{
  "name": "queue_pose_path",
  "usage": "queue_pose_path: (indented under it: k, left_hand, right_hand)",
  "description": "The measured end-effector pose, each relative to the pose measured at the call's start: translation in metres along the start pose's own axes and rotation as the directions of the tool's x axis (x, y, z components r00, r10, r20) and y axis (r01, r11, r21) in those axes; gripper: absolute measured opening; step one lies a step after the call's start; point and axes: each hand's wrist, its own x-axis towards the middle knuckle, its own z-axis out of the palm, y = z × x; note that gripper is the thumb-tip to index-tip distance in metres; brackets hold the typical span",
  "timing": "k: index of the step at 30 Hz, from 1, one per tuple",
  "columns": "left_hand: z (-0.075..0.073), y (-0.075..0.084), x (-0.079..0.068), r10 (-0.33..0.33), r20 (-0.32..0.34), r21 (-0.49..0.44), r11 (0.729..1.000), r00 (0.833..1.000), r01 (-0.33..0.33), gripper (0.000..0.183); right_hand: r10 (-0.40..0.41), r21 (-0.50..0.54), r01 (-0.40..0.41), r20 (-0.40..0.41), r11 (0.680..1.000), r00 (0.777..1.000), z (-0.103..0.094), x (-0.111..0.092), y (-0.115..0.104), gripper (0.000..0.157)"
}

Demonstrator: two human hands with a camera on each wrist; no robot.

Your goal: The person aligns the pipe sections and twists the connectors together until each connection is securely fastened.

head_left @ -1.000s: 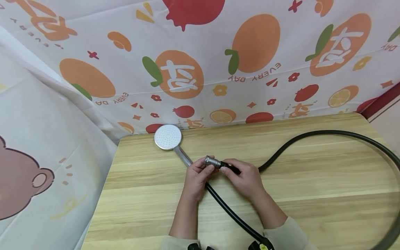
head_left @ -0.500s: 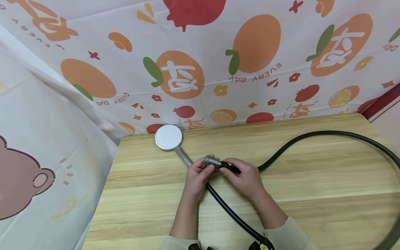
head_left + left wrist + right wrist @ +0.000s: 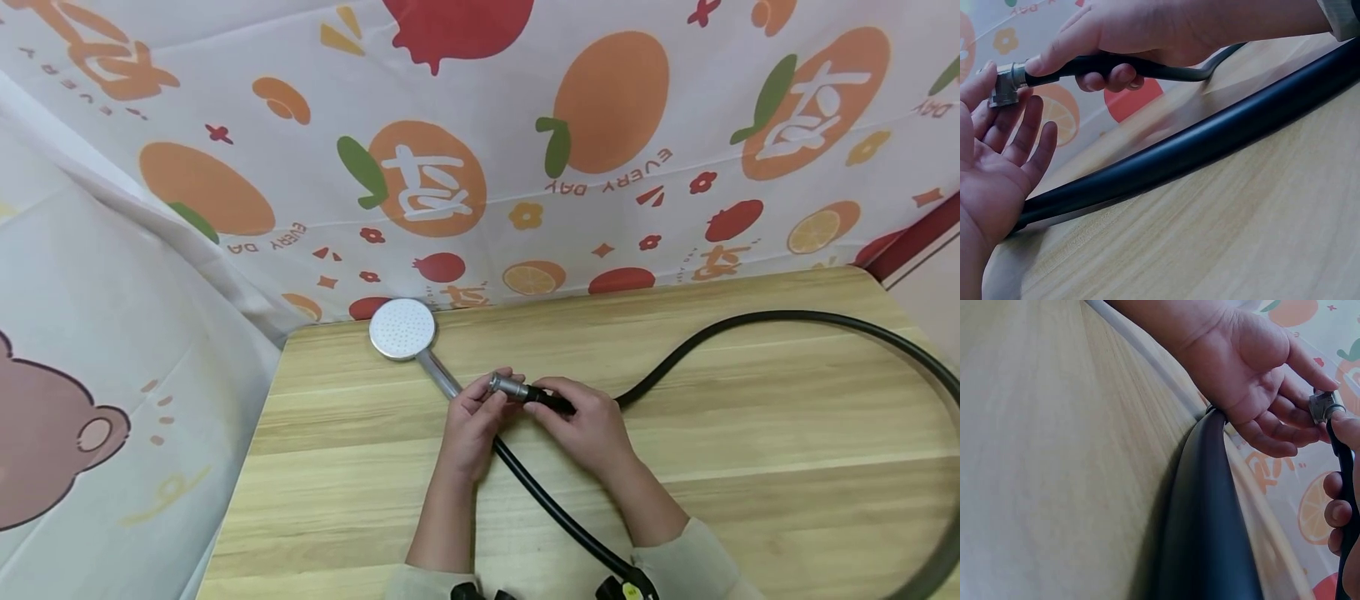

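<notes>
A silver metal hose fitting point(image 3: 508, 387) is pinched between the thumb and fingers of my left hand point(image 3: 468, 433). In the left wrist view the fitting point(image 3: 1007, 87) shows an angled, blocky end, and the last fingers of that hand spread away from it. My right hand point(image 3: 596, 429) grips the black hose point(image 3: 555, 508) just behind the fitting, thumb along the top and fingers curled underneath. The shower head point(image 3: 402, 329), with a round white face and grey handle, lies at the far edge of the table. Its handle passes behind the left hand to the hose.
The hose loops out over the right side of the wooden table point(image 3: 337, 483) and leaves the view. Another stretch runs under the hands toward the right sleeve point(image 3: 690, 562). A fruit-print cloth point(image 3: 517, 175) hangs along the far edge, and a pale cloth point(image 3: 187, 392) hangs at left.
The left thumb and fingertips have shifted slightly on the fitting. Both hands otherwise keep their places, and the shower head and hose lie as before.
</notes>
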Motion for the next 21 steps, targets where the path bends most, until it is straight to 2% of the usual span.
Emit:
queue_pose_path:
  k: [5, 12, 21]
  left_hand:
    - [0.001, 0.001, 0.001, 0.001, 0.007, 0.023, 1.000, 1.000, -0.001, 0.021]
    - [-0.001, 0.000, 0.003, 0.009, 0.026, 0.083, 0.996, 1.000, -0.011, 0.021]
    - [-0.004, -0.002, 0.002, 0.007, 0.066, 0.133, 0.991, 0.998, -0.016, 0.022]
  right_hand:
    - [0.005, -0.008, -0.005, 0.002, 1.000, 1.000, -0.001, 0.000, -0.001, 0.022]
    - [0.006, -0.071, -0.005, 0.011, 0.997, 1.000, -0.003, 0.002, -0.003, 0.018]
    - [0.119, -0.074, -0.116, 0.043, 0.991, 0.992, -0.009, 0.002, -0.010, 0.017]
